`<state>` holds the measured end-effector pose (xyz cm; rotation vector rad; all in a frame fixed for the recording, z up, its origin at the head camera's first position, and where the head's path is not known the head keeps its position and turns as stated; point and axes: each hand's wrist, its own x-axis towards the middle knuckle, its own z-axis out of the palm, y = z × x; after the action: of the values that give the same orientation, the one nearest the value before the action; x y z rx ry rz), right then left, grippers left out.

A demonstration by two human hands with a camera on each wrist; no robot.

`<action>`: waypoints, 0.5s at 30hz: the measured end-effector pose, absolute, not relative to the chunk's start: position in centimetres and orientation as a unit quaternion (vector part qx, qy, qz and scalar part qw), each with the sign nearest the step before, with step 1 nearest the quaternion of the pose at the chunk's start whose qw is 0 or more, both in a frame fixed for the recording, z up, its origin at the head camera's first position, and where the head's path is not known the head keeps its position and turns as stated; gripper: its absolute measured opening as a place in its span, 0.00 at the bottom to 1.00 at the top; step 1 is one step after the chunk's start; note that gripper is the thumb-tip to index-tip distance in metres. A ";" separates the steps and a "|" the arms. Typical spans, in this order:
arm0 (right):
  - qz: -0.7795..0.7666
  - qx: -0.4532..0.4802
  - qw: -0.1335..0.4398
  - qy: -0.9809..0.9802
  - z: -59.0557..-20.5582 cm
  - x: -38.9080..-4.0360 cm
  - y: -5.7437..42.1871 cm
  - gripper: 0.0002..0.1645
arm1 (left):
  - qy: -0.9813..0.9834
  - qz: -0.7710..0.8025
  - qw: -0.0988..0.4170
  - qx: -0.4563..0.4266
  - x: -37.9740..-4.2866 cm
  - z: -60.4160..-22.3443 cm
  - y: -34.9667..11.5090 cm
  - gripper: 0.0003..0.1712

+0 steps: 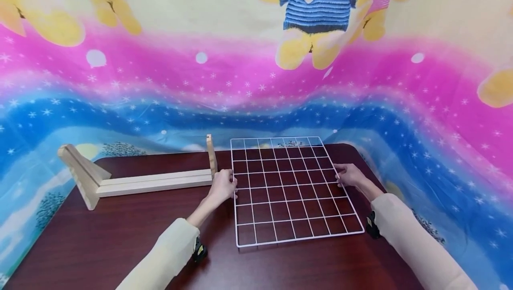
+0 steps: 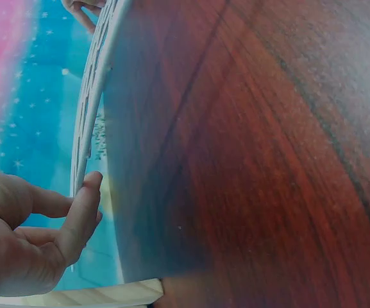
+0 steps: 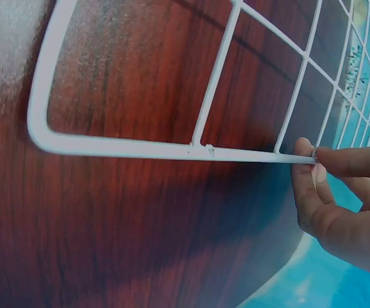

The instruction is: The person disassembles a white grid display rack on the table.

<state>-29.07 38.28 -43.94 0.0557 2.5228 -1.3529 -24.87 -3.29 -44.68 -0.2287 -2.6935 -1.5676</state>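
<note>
A white wire grid panel (image 1: 295, 186) is held by its two side edges over the dark wooden table. On its left edge my left hand (image 1: 223, 185) pinches the outer wire between thumb and fingers. The opposite edge is pinched by my right hand (image 1: 349, 175). In the right wrist view, thumb and fingertips of my right hand (image 3: 345, 186) close on the rim wire (image 3: 140, 149), and the panel's shadow falls on the table below. The left wrist view has the panel (image 2: 95, 90) nearly edge-on, with my left hand (image 2: 40, 224) at its side wire.
A pale wooden stand (image 1: 154, 182) with a long crossbar and two upright ends sits on the table (image 1: 132, 232) at the left. Its right upright (image 1: 211, 154) is close beside my left hand. A printed cloth (image 1: 240, 80) hangs behind and around the table.
</note>
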 end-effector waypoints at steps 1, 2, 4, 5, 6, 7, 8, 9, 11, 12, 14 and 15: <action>-0.467 0.024 0.139 0.873 -44.0 -29.1 38.3 0.37 | -0.872 -0.483 0.015 -0.077 -25.0 -44.8 -3.2 0.09; -0.467 0.027 0.139 0.873 -44.1 -29.1 38.2 0.37 | -0.878 -0.473 0.019 -0.078 -25.1 -45.0 -3.2 0.09; -0.466 0.032 0.137 0.873 -44.3 -29.1 38.2 0.37 | -0.897 -0.434 0.036 -0.083 -25.3 -45.3 -3.1 0.06; -0.465 0.034 0.138 0.874 -44.4 -29.1 38.2 0.37 | -0.906 -0.411 0.044 -0.085 -25.4 -45.4 -3.1 0.05; -0.465 0.032 0.140 0.873 -44.4 -29.1 38.2 0.36 | -0.916 -0.388 0.053 -0.087 -25.4 -45.5 -3.1 0.06; -0.461 0.030 0.139 0.876 -44.5 -29.0 38.3 0.35 | -0.923 -0.369 0.057 -0.088 -25.5 -45.6 -3.0 0.08; -0.456 0.026 0.139 0.879 -44.6 -29.0 38.3 0.34 | -0.929 -0.355 0.060 -0.089 -25.5 -45.7 -3.1 0.09; -0.451 0.023 0.137 0.882 -44.7 -28.9 38.3 0.33 | -0.936 -0.335 0.066 -0.092 -25.5 -45.8 -3.1 0.12; -0.442 0.017 0.131 0.887 -44.8 -28.8 38.2 0.31 | -0.942 -0.314 0.072 -0.095 -25.4 -45.9 -3.1 0.13; -0.436 0.013 0.127 0.891 -44.9 -28.7 38.1 0.30 | -0.942 -0.315 0.067 -0.097 -25.3 -46.0 -3.2 0.14; -0.422 0.011 0.120 0.898 -45.0 -28.7 38.0 0.30 | -0.943 -0.312 0.065 -0.100 -25.2 -46.1 -3.3 0.14; -0.419 0.013 0.117 0.900 -45.1 -28.8 37.9 0.30 | -0.942 -0.313 0.064 -0.099 -25.1 -46.1 -3.3 0.14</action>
<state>-28.79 37.88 -45.14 0.0382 2.6352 -1.2250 -25.13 -3.30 -46.14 -0.2995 -2.8461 -0.9458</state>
